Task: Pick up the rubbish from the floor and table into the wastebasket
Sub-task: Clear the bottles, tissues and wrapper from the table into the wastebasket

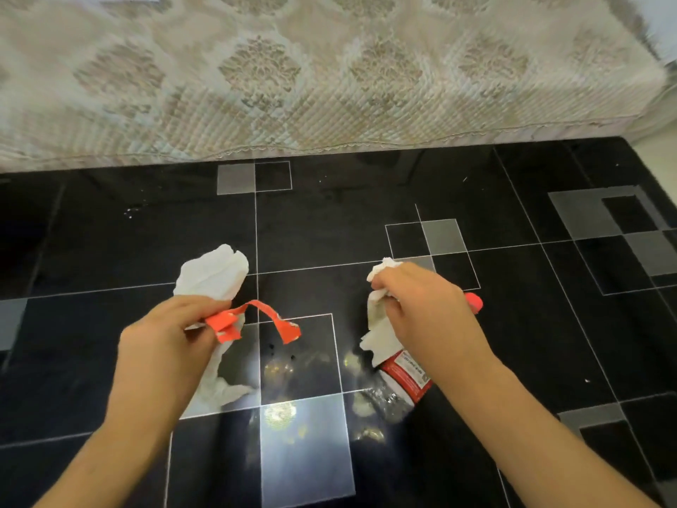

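Observation:
My left hand is closed around a crumpled white tissue and a torn strip of red paper, which curls out to the right of my fingers. More white tissue hangs below that hand. My right hand grips another crumpled white tissue together with a clear plastic bottle that has a red label. The bottle's red cap sticks out past my knuckles. Both hands hover over the dark tiled floor. No wastebasket is in view.
The floor has glossy black tiles with grey squares and white lines. A bed with a patterned beige cover runs along the far side. Tiny white specks lie on the floor at the left.

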